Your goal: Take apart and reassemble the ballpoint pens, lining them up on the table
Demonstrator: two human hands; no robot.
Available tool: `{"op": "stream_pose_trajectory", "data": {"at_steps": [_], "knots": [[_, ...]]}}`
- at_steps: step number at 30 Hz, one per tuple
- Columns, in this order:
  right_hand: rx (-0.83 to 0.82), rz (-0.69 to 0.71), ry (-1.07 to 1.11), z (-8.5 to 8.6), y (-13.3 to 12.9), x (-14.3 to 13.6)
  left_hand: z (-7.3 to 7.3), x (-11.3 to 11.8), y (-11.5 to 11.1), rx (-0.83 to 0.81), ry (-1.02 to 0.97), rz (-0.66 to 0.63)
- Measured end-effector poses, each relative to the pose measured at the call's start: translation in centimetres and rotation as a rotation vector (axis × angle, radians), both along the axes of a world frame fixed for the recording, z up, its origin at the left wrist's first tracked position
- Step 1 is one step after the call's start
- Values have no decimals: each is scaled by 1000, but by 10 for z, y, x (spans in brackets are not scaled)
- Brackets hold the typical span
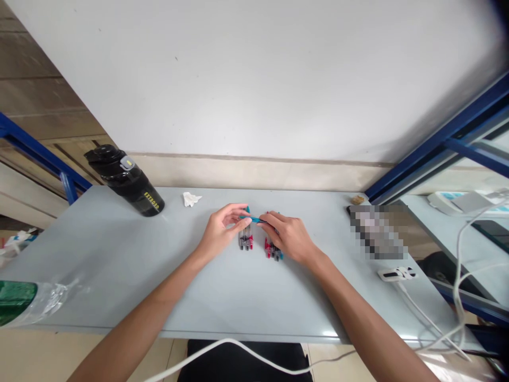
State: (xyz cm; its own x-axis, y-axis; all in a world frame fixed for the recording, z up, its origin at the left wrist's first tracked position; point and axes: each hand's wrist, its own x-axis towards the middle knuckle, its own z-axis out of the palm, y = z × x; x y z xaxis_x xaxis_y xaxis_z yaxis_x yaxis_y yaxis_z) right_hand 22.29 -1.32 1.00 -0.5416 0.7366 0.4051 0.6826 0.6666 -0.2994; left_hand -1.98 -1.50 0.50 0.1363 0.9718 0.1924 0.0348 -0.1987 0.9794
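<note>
Between my two hands, a slim blue pen (254, 219) is held roughly level above the grey table. My left hand (221, 225) pinches its left end between thumb and fingers. The other end is gripped by my right hand (289, 233), whose fingers curl over it. Below, a small group of pens (245, 241) with dark and red ends lies partly hidden behind my left fingers. Another group of pens (273, 250), with red, dark and blue ends, lies under my right hand, which covers most of it.
A black water bottle (131, 183) stands at the back left, near a crumpled white tissue (191, 199). To the right are a blurred phone-like object (376, 233) and a white device (396, 274) with a cable. A green and clear plastic item (24, 302) sits at the left edge.
</note>
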Motion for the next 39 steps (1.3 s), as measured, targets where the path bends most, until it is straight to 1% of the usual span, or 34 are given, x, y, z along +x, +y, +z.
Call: {"op": "stream_pose_trajectory", "data": {"at_steps": [2, 4, 7, 11, 17, 23, 26, 28, 30, 32, 34, 36, 39], "knots": [[2, -1, -6, 1, 0, 0, -1, -1, 1, -64, -5, 12], [4, 0, -13, 1, 0, -1, -2, -2, 2, -62, 13, 10], [-19, 3, -4, 2, -1, -1, -1, -4, 1, 53, 68, 22], [-94, 30, 45, 5, -2, -1, 2, -5, -1, 235, 163, 41], [-299, 102, 186, 17, -4, -2, 3, -8, -2, 410, 218, 28], [-553, 153, 343, 25, -4, -1, 5, -9, -3, 475, 245, 18], [-656, 119, 489, 28, -4, 1, 7, -8, -4, 467, 235, 36], [-723, 79, 655, 30, -2, 2, 10, -7, -5, 444, 214, 69], [-766, 47, 871, 31, 1, 2, 12, -5, -6, 414, 189, 94], [-739, 5, 1103, 31, 5, 2, 13, -4, -8, 389, 178, 82], [-683, -38, 1278, 31, 10, 2, 12, -3, -8, 363, 194, 44], [-677, -45, 1343, 30, 15, 4, 7, -4, -6, 349, 257, 19], [-722, -16, 1383, 30, 21, 9, -4, -7, 1, 379, 429, 36]]}}
